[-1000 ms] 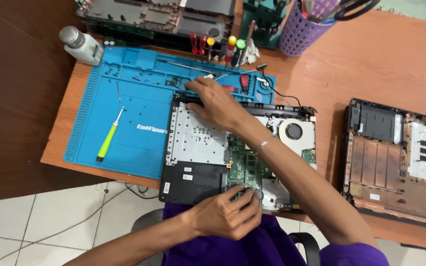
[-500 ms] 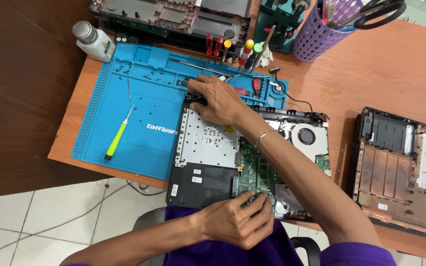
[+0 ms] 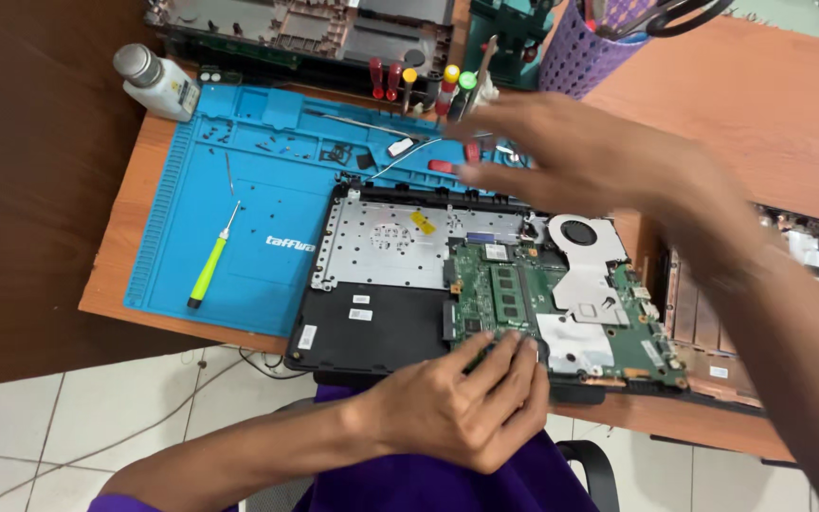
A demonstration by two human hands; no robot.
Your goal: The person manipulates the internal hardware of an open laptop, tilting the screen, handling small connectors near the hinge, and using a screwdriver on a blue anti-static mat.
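Observation:
An opened laptop base lies on the desk with its green motherboard, silver heatsink and fan exposed. My left hand rests on the laptop's near edge, fingertips pressing on the motherboard's front. My right hand hovers blurred above the laptop's far right part, fingers spread, holding nothing. A yellow-green screwdriver lies on the blue repair mat to the left.
A white bottle stands at the mat's far left corner. Screwdrivers with coloured handles stand behind the mat, beside a purple basket. Another laptop shell lies at the back; a third chassis sits right.
My right hand has lifted off the laptop's far edge near the mat and swung right, above the fan. The view has moved closer. My left hand stays on the near edge.

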